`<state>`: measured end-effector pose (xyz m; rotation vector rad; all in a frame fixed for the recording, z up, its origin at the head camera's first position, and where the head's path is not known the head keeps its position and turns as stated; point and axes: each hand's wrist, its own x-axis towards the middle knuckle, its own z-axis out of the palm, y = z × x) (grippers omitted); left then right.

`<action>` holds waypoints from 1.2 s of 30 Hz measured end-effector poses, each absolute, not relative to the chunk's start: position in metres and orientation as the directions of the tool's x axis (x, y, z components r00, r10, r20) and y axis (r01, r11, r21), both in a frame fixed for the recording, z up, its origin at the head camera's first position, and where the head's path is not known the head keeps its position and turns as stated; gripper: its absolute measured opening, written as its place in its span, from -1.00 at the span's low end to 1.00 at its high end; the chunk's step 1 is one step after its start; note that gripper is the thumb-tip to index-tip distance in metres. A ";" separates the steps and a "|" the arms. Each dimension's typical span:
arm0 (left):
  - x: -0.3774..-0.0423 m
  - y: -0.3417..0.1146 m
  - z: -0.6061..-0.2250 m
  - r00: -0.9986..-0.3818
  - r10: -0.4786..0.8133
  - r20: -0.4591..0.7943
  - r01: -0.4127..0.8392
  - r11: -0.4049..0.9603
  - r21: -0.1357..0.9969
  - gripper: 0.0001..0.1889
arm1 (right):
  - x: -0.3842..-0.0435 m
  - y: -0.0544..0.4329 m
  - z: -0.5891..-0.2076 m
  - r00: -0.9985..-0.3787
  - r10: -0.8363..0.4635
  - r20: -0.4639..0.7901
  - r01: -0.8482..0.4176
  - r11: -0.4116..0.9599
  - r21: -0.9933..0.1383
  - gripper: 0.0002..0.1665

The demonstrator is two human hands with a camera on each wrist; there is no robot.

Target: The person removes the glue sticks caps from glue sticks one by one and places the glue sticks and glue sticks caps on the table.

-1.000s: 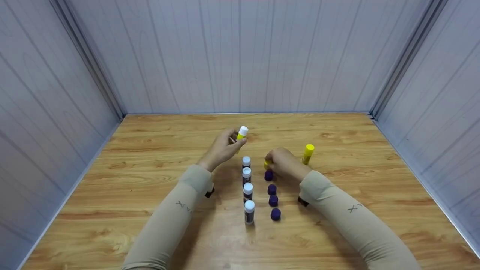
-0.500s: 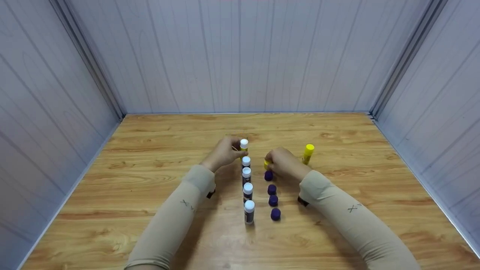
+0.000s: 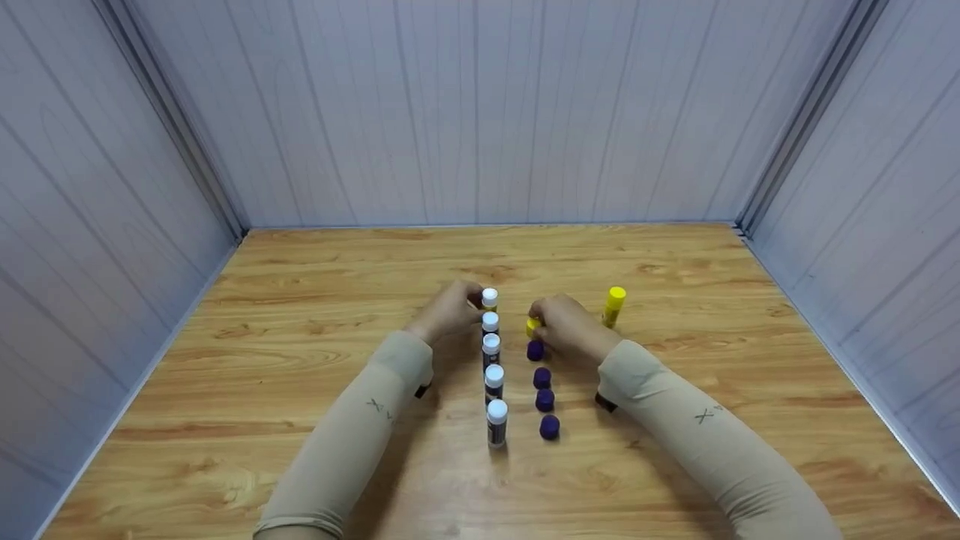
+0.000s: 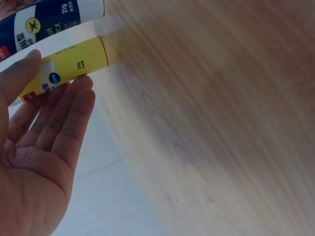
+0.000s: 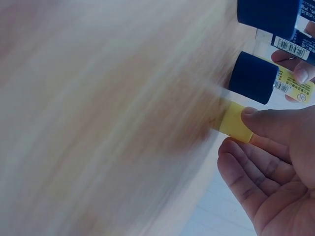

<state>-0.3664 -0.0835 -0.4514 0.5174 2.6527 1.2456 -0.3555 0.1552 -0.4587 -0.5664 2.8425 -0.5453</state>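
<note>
My left hand (image 3: pixel 451 309) grips an uncapped yellow glue stick (image 4: pixel 71 63) with a white top, thumb on one side and fingers on the other. It is upright at the far end of a row of dark blue glue sticks (image 3: pixel 491 349) with white tops, its base at the table. Across from it, my right hand (image 3: pixel 570 324) pinches a yellow cap (image 5: pixel 235 122) between thumb and fingers, at or just on the tabletop. Nearest this cap is a dark blue cap (image 5: pixel 254 77), first in a row of several dark caps running toward me.
A capped yellow glue stick (image 3: pixel 614 306) stands right of and behind my right hand. The nearest white-topped stick (image 3: pixel 496 424) and nearest dark cap (image 3: pixel 550 427) end the two rows toward me. Pale panels (image 3: pixel 480 112) enclose the wooden table (image 3: pixel 225 360) at back and sides.
My left hand has brought the yellow glue stick down and toward me, from tilted in the air to upright at the row's far end. My right hand has stayed at the yellow cap.
</note>
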 end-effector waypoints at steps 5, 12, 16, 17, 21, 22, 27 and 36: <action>-0.367 -0.085 -0.453 -0.924 0.383 0.003 0.247 0.592 0.767 -0.87 | -0.353 0.154 -0.456 -0.912 -0.389 -0.128 -0.314 0.865 -0.390 -0.57; -0.366 -0.085 -0.453 -0.930 0.366 -0.024 0.209 0.583 0.786 -0.85 | -0.346 0.161 -0.431 -0.918 -0.390 -0.076 -0.344 0.875 -0.340 -0.44; -0.365 -0.086 -0.453 -0.932 0.363 -0.025 0.199 0.566 0.800 -0.85 | -0.344 0.173 -0.408 -0.916 -0.401 0.019 -0.391 0.879 -0.273 -0.46; -0.365 -0.086 -0.453 -0.931 0.365 -0.024 0.199 0.560 0.804 -0.85 | -0.344 0.177 -0.403 -0.915 -0.401 0.034 -0.396 0.881 -0.257 -0.48; -0.365 -0.086 -0.453 -0.924 0.382 -0.005 0.225 0.556 0.800 -0.87 | -0.347 0.194 -0.389 -0.928 -0.371 0.034 -0.369 0.904 -0.214 -0.50; -0.365 -0.086 -0.453 -0.925 0.380 -0.012 0.219 0.557 0.801 -0.87 | -0.347 0.199 -0.388 -0.933 -0.358 0.025 -0.354 0.910 -0.215 -0.50; -0.364 -0.087 -0.451 -0.937 0.343 -0.061 0.153 0.563 0.812 -0.87 | -0.352 0.220 -0.385 -0.950 -0.309 -0.031 -0.295 0.928 -0.226 -0.43; -0.362 -0.091 -0.451 -0.943 0.320 -0.094 0.105 0.552 0.827 -0.80 | -0.353 0.240 -0.396 -0.945 -0.310 -0.104 -0.282 0.934 -0.219 -0.36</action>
